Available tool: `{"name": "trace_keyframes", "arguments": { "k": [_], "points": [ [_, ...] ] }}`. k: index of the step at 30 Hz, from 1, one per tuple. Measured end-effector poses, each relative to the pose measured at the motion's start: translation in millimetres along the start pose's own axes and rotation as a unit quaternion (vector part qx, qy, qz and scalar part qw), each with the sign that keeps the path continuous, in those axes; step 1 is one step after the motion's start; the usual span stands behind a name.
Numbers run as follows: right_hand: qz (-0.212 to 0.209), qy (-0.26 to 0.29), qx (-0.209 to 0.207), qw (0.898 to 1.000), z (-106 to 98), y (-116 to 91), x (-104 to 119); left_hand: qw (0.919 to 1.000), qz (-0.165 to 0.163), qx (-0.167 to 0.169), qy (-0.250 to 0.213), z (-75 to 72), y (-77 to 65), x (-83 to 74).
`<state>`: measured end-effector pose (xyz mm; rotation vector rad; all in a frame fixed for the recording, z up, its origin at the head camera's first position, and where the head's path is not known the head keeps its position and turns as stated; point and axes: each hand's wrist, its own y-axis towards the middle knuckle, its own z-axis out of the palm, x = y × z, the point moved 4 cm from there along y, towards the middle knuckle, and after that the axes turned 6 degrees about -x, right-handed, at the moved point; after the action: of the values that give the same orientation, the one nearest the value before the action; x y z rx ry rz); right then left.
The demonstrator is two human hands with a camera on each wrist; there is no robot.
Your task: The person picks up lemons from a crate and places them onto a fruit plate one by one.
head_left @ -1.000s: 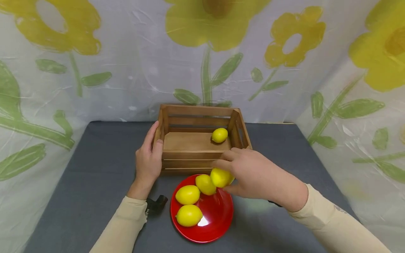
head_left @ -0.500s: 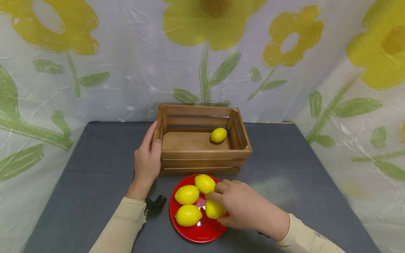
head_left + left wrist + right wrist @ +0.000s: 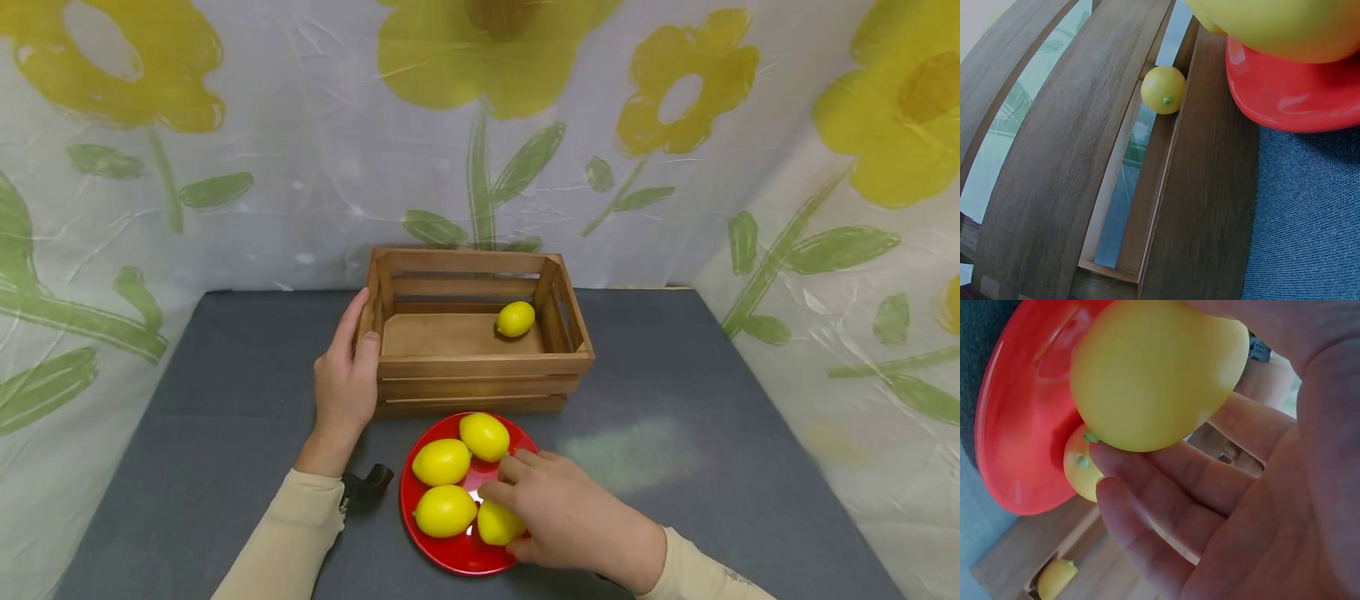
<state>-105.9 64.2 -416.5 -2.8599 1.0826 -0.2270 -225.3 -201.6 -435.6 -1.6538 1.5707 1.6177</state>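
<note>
My right hand (image 3: 570,512) grips a yellow lemon (image 3: 498,523) at the near right part of the red plate (image 3: 480,562). In the right wrist view, the thumb lies on one side of this lemon (image 3: 1154,375) and the fingers on the other. Several other lemons (image 3: 446,511) lie on the plate. Behind it stands a slatted wooden crate (image 3: 480,367), with one lemon (image 3: 515,319) inside at the right. My left hand (image 3: 345,387) rests against the crate's left end, its fingers extended along the side and the thumb at the front corner.
A dark grey cloth (image 3: 217,467) covers the table. A wrist camera (image 3: 367,485) on my left arm sticks out beside the plate. White curtains painted with yellow flowers (image 3: 502,50) close off the back and sides.
My right hand has brought a lemon from in front of the crate down to the plate, then toward the near right part. The left hand stays at the crate.
</note>
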Motion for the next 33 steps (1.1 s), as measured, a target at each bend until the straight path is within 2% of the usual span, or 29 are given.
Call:
{"name": "trace_keyframes", "arguments": {
  "k": [9, 24, 33],
  "points": [
    [-0.002, -0.009, 0.003, 1.0, 5, 2, 2, 1.0, -0.003, -0.006, 0.003, 0.8, 0.2, -0.4],
    [-0.009, -0.025, -0.008, 1.0, 12, 3, 5, 1.0, -0.003, 0.002, 0.001, 1.2, 0.7, 2.5],
    [0.003, -0.003, 0.022, 1.0, 12, 2, 6, 1.0, 0.002, 0.001, -0.003, 0.8, 0.5, 1.2]
  ]
}}
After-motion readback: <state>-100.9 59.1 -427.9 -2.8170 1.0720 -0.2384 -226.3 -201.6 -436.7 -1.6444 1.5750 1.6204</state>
